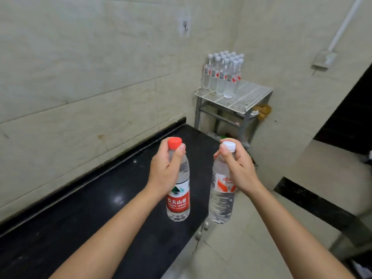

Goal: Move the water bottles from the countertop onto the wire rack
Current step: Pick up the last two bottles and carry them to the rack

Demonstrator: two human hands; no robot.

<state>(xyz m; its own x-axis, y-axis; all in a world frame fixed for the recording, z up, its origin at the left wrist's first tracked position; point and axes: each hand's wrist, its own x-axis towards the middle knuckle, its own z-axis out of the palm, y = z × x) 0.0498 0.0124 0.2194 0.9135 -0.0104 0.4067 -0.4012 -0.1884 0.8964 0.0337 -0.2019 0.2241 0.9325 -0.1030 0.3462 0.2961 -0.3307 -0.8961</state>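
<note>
Red cap, red label: the red-capped bottle [178,190] stands upright in your left hand [166,168], whose fingers and thumb curl round its neck and shoulder just under the cap. Its base shows against the black countertop [80,218], near the counter's right-hand edge; you cannot tell whether it touches the surface or hangs just above it.

Beside it, apart and not touching, the white-capped bottle [221,200] is gripped the same way by your right hand [238,168], fingers wrapped round the neck below the cap. This one has an orange and white label, and it hangs upright in the air past the counter's edge, over the pale floor tiles [251,248]. Both bottles look full of clear water.

Further off, in the corner where the two tiled walls meet, stands the wire rack [245,99], just beyond the far end of the countertop. A tight cluster of bottles [223,75] with white caps already fills the left and rear part of its top shelf; the right part of the grid is bare. Something brown [261,110] sits by the rack's right side, too blurred to name.

On the left wall above is a small hook [185,25]. On the right wall a white conduit [342,27] runs down to a small box [324,59].
</note>
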